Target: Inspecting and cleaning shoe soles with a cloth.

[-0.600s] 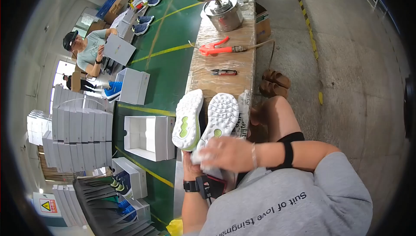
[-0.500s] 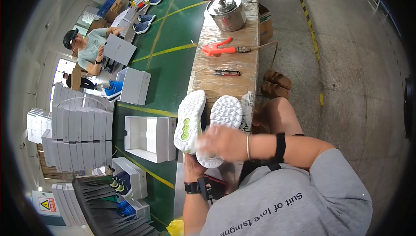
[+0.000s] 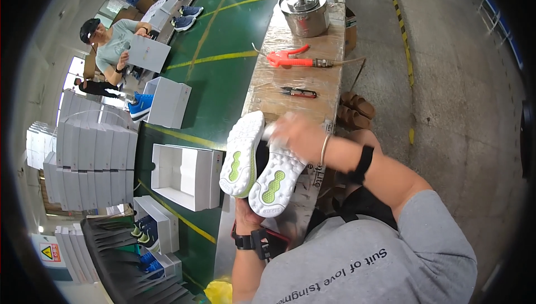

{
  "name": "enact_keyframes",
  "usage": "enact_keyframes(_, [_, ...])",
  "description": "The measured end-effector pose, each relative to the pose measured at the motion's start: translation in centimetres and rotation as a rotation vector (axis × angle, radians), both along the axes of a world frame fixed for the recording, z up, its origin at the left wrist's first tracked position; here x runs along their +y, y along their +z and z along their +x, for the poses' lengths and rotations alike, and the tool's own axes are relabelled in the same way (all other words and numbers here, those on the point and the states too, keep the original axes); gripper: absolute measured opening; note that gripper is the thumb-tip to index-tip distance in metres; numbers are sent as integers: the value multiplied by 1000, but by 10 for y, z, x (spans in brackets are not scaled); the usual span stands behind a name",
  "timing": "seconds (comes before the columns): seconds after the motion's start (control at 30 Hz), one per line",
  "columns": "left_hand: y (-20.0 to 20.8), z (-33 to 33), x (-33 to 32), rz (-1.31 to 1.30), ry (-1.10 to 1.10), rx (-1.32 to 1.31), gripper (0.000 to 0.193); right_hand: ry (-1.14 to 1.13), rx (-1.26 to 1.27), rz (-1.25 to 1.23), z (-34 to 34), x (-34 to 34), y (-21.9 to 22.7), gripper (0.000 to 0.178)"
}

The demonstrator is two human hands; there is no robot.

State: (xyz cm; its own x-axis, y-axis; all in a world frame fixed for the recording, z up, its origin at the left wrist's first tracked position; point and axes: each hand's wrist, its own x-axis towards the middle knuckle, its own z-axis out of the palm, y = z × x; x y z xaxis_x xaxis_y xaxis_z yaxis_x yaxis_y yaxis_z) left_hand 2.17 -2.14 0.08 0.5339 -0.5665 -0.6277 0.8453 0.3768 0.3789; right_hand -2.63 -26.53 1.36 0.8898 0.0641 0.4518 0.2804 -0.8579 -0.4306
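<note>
A pair of sneakers is held soles up over the near part of the bench. The left sneaker (image 3: 244,139) and the right sneaker (image 3: 286,171) both show white knobbly soles with green patches in them. My left hand (image 3: 247,213) grips the pair from below at the heels; most of its fingers are hidden. Across the front part of the right sneaker's sole lies my right hand (image 3: 301,136), smeared by motion. A whitish blur shows at its fingertips, and I cannot tell whether that is a held thing or the sole.
Ahead on the film-wrapped bench (image 3: 268,89) lie thread snips (image 3: 298,92), a red air blow gun (image 3: 290,58) and a metal pump dispenser (image 3: 304,16). An open white shoebox (image 3: 209,178) stands left on the green conveyor (image 3: 209,103). Beyond it, a person (image 3: 117,47) holds a box lid.
My right hand has swept forward from the right sneaker's heel to its toe end, uncovering its green patch. My left hand still holds the pair. The far person's box lid has shifted slightly.
</note>
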Motion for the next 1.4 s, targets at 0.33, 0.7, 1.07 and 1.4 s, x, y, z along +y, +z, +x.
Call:
enact_keyframes(0.33, [-15,7,10,-112,65,40,64,146,-111,311,-88,41,9,33])
enact_keyframes(0.7, [-13,-7,6,-76,36,-166,69,332,-175,6,-73,86,44,31])
enact_keyframes(1.07, [-19,4,-1,-109,48,-41,68,179,-219,12,-37,54,36,29])
enact_keyframes(1.4, [-16,4,-5,-167,-22,-28,66,-114,165,-272,-4,-14,12,25])
